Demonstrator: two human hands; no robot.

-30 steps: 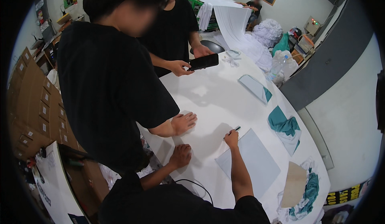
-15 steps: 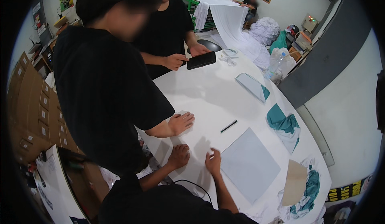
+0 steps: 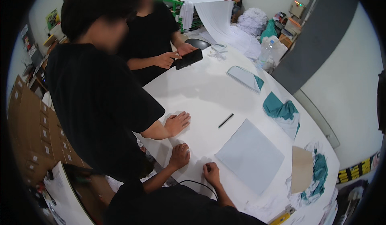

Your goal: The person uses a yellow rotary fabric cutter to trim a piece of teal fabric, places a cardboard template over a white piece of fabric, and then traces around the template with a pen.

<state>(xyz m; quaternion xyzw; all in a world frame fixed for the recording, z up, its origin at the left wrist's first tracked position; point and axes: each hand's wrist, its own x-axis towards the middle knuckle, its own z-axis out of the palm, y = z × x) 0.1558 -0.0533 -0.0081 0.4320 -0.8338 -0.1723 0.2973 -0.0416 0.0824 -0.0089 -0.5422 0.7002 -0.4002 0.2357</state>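
Observation:
My left hand [image 3: 179, 156] rests on the white table [image 3: 193, 96] with its fingers curled in, and nothing shows in it. My right hand [image 3: 211, 173] lies close by, loosely closed, with no object visible in it. Right of it, apart from the fingers, a pale grey square sheet [image 3: 251, 156] lies flat. A dark pen [image 3: 226, 120] sits just beyond the sheet's far corner. To my left stands a person in a black T-shirt, whose hand [image 3: 178, 123] is spread flat on the table beyond my left hand.
Another person holds a black phone [image 3: 189, 58] over the table's far edge. Along the right side lie a grey pane with green cloth [image 3: 245, 79], a green-and-white fabric piece [image 3: 280, 108], brown cardboard [image 3: 301, 169] over crumpled cloth, and a yellow cutter [image 3: 282, 217]. Cartons [image 3: 34, 120] are stacked at left.
My right hand has drawn down toward me, and its fingers have curled in. My left hand has stayed on the table. The whole view has shifted slightly.

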